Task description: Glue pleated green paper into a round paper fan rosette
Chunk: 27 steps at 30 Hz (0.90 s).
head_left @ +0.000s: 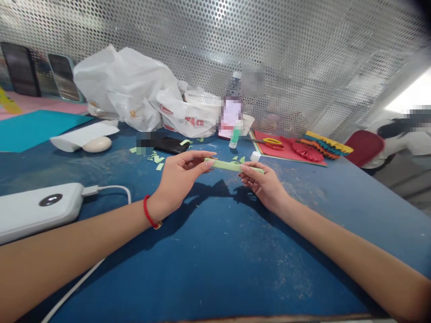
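Note:
Between my two hands a narrow strip of light green paper [226, 166], which looks folded, is held level above the blue table. My left hand [182, 177] pinches its left end between thumb and fingers; a red cord bracelet circles that wrist. The right end is gripped by my right hand [264, 181], thumb on top and fingers curled beneath. Just beyond the hands lie green paper scraps [158, 159], a white cap [255, 156] and an upright glue stick [234, 138] with a green label.
Yellow-handled scissors [273, 143] rest on red paper [259, 140] beside pleated paper pieces [328, 146]. White plastic bags [128, 85] and a bottle [235, 85] stand along the perforated metal wall. At left is a white power bank [40, 208] with its cable. A person sits at far right.

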Each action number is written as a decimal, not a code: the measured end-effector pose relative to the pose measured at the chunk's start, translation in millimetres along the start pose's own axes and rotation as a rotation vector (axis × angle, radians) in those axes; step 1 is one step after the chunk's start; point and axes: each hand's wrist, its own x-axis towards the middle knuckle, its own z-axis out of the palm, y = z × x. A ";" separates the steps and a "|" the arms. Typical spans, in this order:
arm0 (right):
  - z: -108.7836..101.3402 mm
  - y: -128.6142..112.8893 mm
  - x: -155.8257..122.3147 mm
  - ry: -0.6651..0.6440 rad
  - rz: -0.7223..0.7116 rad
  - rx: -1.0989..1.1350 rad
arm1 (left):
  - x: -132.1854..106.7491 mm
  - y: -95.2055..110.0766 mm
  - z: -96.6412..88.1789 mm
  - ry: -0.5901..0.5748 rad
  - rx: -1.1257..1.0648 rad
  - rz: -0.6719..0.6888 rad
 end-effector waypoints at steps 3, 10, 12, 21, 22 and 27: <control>-4.0 3.3 3.3 0.001 -0.086 -0.100 | 1.9 -2.8 -1.9 0.034 -0.009 0.018; -9.5 6.6 -1.2 0.103 -0.791 -0.821 | 0.6 -3.0 -2.3 0.050 0.017 0.145; -6.4 5.4 -7.7 0.048 -0.995 -1.009 | -3.3 0.3 -0.9 -0.005 0.040 0.198; -3.4 1.9 -12.9 -0.121 -1.185 -1.108 | -15.0 8.8 -3.4 -0.151 0.216 0.462; -4.2 1.6 -11.5 -0.129 -1.171 -1.078 | -13.9 7.7 -4.3 -0.158 0.216 0.456; -5.1 1.2 -9.6 -0.126 -1.177 -0.998 | -8.4 0.9 -6.8 -0.242 0.205 0.444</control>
